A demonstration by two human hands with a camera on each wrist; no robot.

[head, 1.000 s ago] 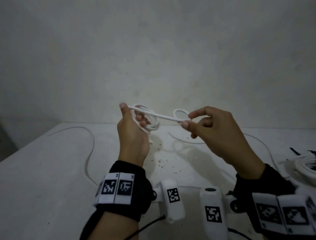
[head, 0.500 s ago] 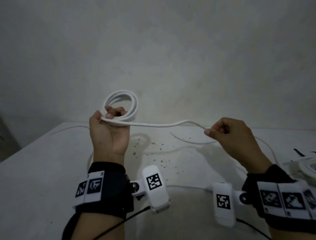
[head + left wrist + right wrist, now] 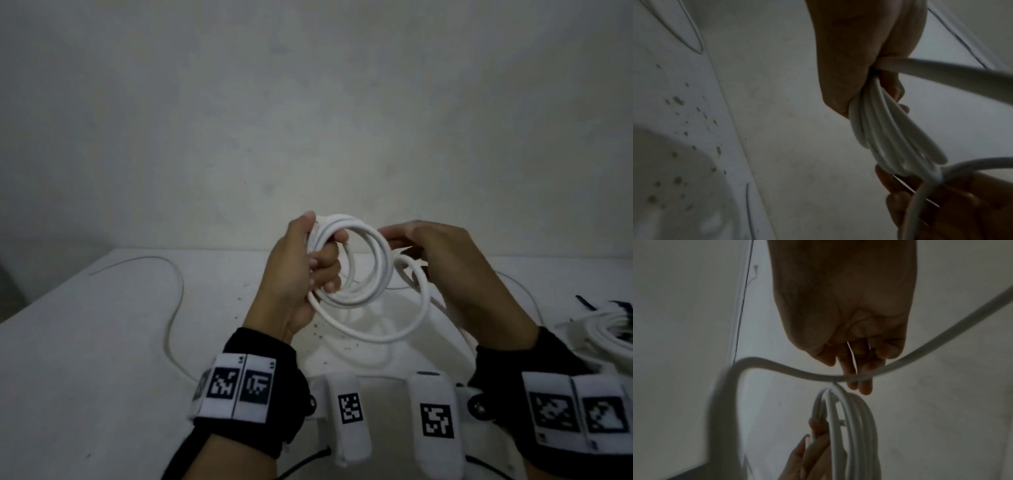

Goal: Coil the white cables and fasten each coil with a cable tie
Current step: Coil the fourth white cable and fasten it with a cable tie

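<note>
My left hand (image 3: 320, 263) grips a coil of white cable (image 3: 375, 270) of several turns, held upright above the table, thumb on top and fingers curled through the loops. My right hand (image 3: 407, 248) is against the coil's right side and pinches the free strand (image 3: 419, 308), which hangs in a wide loose loop below the coil. In the left wrist view the bundled strands (image 3: 890, 129) leave my left hand (image 3: 875, 91) toward my right fingers (image 3: 906, 199). In the right wrist view the strand (image 3: 801, 372) crosses my right fingertips (image 3: 865, 386) above the coil (image 3: 851, 421).
A white table (image 3: 102, 359) stands against a plain wall. A loose white cable (image 3: 176, 291) snakes over its left part. At the right edge lies another white cable bundle (image 3: 606, 337) with dark cable ties (image 3: 585, 303) beside it. Dark specks dot the table's middle.
Half a second ago my hands were apart with the strand stretched between them. My right hand has brought the strand to the coil as a new loop, and my left hand has moved toward the centre.
</note>
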